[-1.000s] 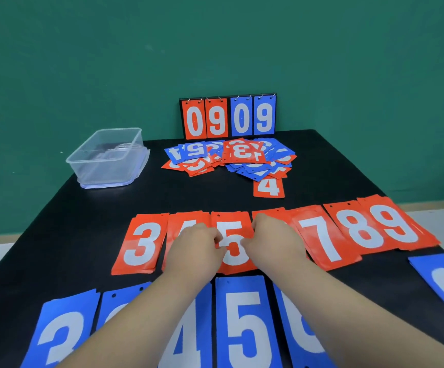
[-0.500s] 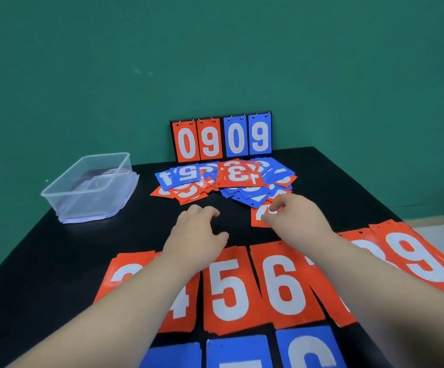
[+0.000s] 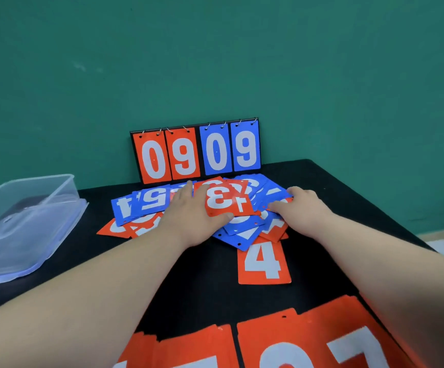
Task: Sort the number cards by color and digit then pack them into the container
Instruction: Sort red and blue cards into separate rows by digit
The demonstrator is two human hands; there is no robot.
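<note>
A loose heap of red and blue number cards (image 3: 146, 205) lies at the back of the black table (image 3: 210, 282). On top of it sits a red 3 card (image 3: 226, 201). My left hand (image 3: 191, 219) lies flat on the heap's middle, thumb at that card's near edge. My right hand (image 3: 300, 208) rests with straight fingers on the heap's right side. A single red 4 card (image 3: 263, 261) lies in front of the heap. Sorted red cards (image 3: 308, 338) show at the bottom edge. The clear plastic container (image 3: 21, 224) stands at the left.
A black flip scoreboard (image 3: 197, 151) reading 09 in red and 09 in blue leans against the green wall behind the heap. The table's right edge runs close past my right forearm.
Both hands left the sorted red row and reached forward onto the unsorted heap. The view followed them, so the blue row dropped out of sight.
</note>
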